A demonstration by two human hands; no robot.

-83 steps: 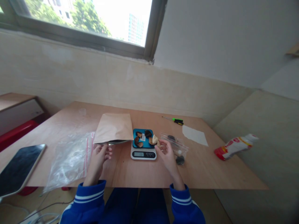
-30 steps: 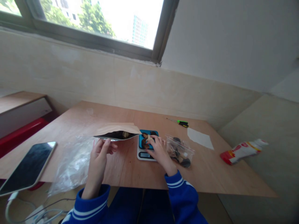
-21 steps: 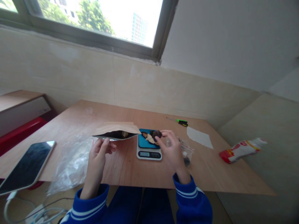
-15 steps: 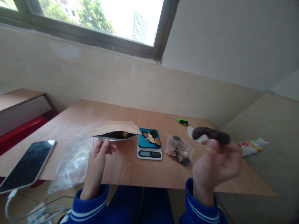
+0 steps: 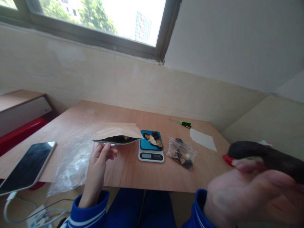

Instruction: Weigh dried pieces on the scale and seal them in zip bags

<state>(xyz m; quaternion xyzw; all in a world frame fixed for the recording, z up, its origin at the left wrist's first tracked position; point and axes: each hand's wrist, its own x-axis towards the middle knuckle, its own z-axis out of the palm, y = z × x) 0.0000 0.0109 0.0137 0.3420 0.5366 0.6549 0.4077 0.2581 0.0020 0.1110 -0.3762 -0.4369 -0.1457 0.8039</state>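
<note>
My left hand is closed on the lower edge of a kraft paper pouch. The pouch's mouth gapes towards me, with a dark lining and a few pale pieces inside. At the right edge, close to the camera, my right hand grips a dark brown, curved dried piece between thumb and fingers. Several dried slices, pale with dark rims, lie on the blue plate of a kitchen scale; its reading is too small to make out. Beside the scale is a clear zip bag holding more dried slices.
On the left lie a crumpled clear plastic bag and a phone with a white cable. A green-and-black screwdriver and a white paper are at the back right. A red-capped container is mostly hidden behind my right hand.
My right hand has moved right and closer to the camera, carrying the dark dried piece. The white paper is now uncovered. My left hand and the pouch have barely moved.
</note>
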